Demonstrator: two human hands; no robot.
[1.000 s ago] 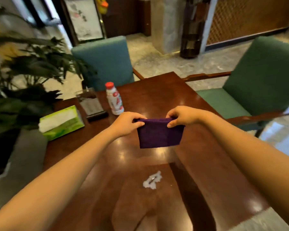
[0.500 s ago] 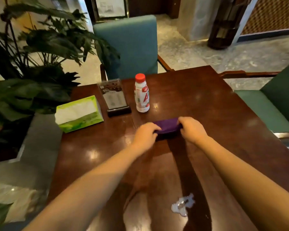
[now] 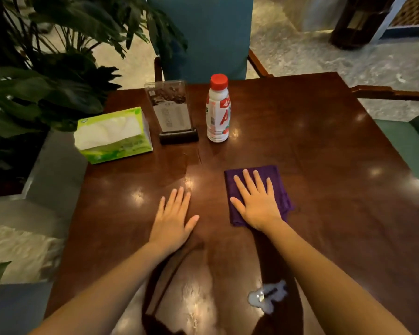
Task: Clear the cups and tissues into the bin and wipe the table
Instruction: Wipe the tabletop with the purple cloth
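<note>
A folded purple cloth (image 3: 279,187) lies flat on the dark wooden table (image 3: 336,165), right of centre. My right hand (image 3: 255,201) presses down on it, palm flat and fingers spread. My left hand (image 3: 173,218) rests flat on the bare wood just to the cloth's left, holding nothing. A small white spill (image 3: 267,296) sits on the near part of the table, beside my right forearm. No cups, loose tissues or bin are in view.
A green tissue box (image 3: 113,135), a clear menu stand (image 3: 173,112) and a white bottle with a red cap (image 3: 217,110) stand at the table's far left. Large plants (image 3: 46,76) crowd the left edge. Upholstered chairs stand behind (image 3: 203,32) and at the right (image 3: 406,146).
The cloth, held up between both hands, came down onto the table and was spread flat. My left hand let go of it and now lies on the wood.
</note>
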